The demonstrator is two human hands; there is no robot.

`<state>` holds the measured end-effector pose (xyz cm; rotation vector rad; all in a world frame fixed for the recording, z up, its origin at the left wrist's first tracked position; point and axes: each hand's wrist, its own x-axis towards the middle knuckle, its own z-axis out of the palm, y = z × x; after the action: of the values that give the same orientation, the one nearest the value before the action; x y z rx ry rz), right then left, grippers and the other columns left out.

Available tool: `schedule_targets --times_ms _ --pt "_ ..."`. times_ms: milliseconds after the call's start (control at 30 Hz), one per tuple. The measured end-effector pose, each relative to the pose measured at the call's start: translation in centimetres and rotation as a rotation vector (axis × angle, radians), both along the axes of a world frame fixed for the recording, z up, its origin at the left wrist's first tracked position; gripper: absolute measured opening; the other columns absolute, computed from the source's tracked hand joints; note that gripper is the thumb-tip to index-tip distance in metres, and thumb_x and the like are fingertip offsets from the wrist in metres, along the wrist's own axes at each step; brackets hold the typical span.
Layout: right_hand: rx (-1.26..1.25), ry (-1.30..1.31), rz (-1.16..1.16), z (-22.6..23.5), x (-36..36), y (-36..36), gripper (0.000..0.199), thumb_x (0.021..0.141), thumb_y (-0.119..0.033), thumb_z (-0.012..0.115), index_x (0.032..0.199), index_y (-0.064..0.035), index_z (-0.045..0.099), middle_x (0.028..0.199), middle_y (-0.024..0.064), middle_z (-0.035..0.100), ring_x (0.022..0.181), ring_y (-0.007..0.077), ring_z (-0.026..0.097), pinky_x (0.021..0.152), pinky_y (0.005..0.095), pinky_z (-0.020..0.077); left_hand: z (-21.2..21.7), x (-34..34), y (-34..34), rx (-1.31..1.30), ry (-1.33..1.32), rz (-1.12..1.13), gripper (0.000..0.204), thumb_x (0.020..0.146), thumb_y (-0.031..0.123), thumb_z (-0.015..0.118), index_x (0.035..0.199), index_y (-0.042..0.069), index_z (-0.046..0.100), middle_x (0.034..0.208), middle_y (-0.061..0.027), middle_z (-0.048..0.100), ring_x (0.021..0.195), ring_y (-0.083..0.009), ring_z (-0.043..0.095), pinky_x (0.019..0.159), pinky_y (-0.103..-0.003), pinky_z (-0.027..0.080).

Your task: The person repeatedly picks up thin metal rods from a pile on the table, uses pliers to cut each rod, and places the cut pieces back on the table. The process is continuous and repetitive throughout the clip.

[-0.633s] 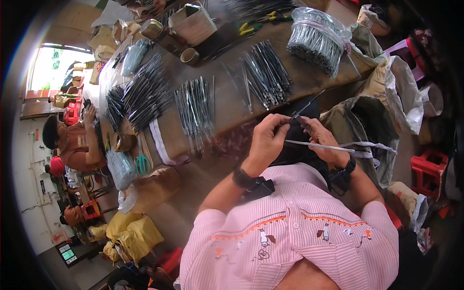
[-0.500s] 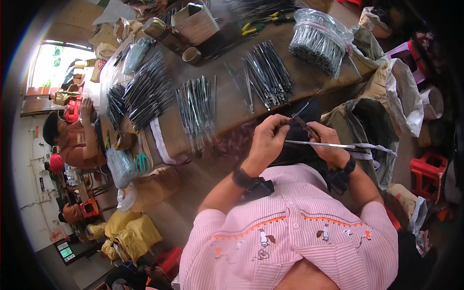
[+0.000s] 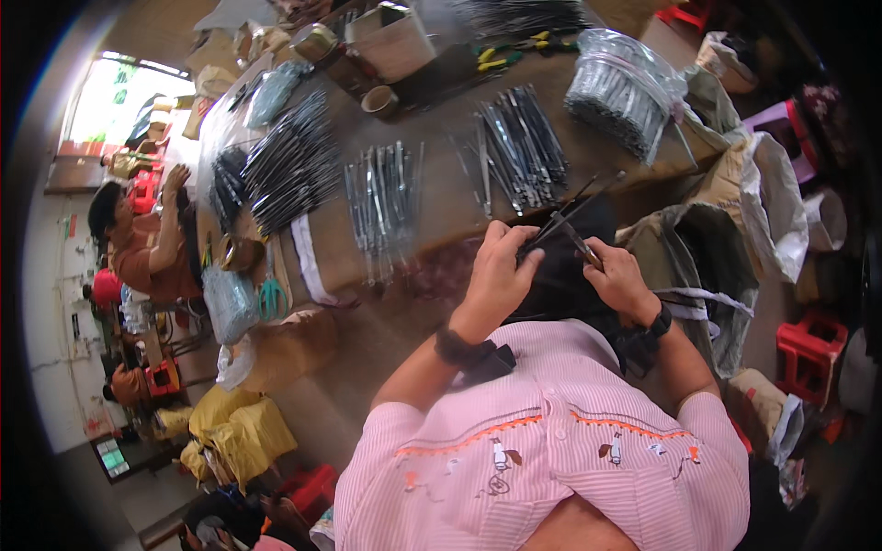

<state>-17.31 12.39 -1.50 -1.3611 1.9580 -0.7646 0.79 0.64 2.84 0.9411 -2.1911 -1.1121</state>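
Head view: left hand (image 3: 499, 275) pinches rods (image 3: 570, 204) just off table's (image 3: 441, 115) near edge; right hand (image 3: 621, 275) grips tool (image 3: 590, 254) by handle, crossing rods, contact unclear; bundles (image 3: 524, 151) along edge, presumably for easy reach.

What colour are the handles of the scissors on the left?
The scissors' handles are teal, seen best in the head view.

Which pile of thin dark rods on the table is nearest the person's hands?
The pile just beyond the left hand, left of the plastic-wrapped bundle; the other dark piles lie farther off.
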Motion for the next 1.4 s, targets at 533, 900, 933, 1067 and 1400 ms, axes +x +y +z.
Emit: schedule_targets --times_ms 533,900,933,1067,1400 --pt "-0.132 -0.610 -0.080 -1.6 0.7 -1.4 0.036 0.080 -0.001 0.047 0.115 0.0001 0.053 0.081 0.0069 0.060 0.068 0.0139 0.057 0.066 0.0267 0.0483 -5.8 9.6 -9.5 -0.035 -0.356 0.446 0.049 0.082 0.020 0.065 0.122 -0.008 0.056 0.103 -0.0263 0.060 0.092 -0.0355 0.061 0.082 -0.039 0.049" --pt "-0.131 -0.770 -0.087 -0.3 1.3 -1.0 0.037 0.081 -0.001 0.047 0.117 -0.0010 0.053 0.080 0.0055 0.058 0.066 0.0112 0.055 0.060 0.0240 0.0435 -8.3 -0.7 -9.4 -0.068 -0.387 0.355 0.046 0.077 0.032 0.071 0.109 0.003 0.055 0.103 -0.0212 0.061 0.096 -0.0391 0.060 0.080 -0.047 0.049" --pt "-0.120 -0.819 -0.131 -0.3 1.2 -0.8 0.036 0.080 -0.001 0.047 0.116 -0.0012 0.054 0.079 0.0051 0.058 0.065 0.0111 0.055 0.060 0.0239 0.0437 -8.8 -0.8 -10.0 -0.053 -0.361 0.354 0.042 0.076 0.029 0.070 0.106 0.002 0.057 0.099 -0.0210 0.063 0.093 -0.0389 0.061 0.079 -0.047 0.049" --pt "-0.139 -0.908 -0.223 -0.9 -1.0 0.1 0.024 0.078 -0.001 0.048 0.101 -0.0007 0.055 0.079 0.0060 0.059 0.064 0.0115 0.055 0.057 0.0245 0.0435 -9.6 0.5 -11.7 0.102 -0.240 0.289 0.033 0.071 0.021 0.067 0.096 -0.001 0.065 0.090 -0.0217 0.067 0.086 -0.0362 0.065 0.077 -0.042 0.051" --pt "-0.613 -1.416 -0.416 -2.3 -10.7 -0.6 0.027 0.089 -0.017 0.044 0.110 -0.0040 0.051 0.093 0.0085 0.060 0.078 0.0174 0.058 0.066 0.0291 0.0479 -4.6 3.2 -10.7 1.288 0.382 0.141 0.035 0.088 0.006 0.059 0.122 -0.003 0.055 0.093 -0.0067 0.065 0.080 -0.0160 0.065 0.063 -0.018 0.054"
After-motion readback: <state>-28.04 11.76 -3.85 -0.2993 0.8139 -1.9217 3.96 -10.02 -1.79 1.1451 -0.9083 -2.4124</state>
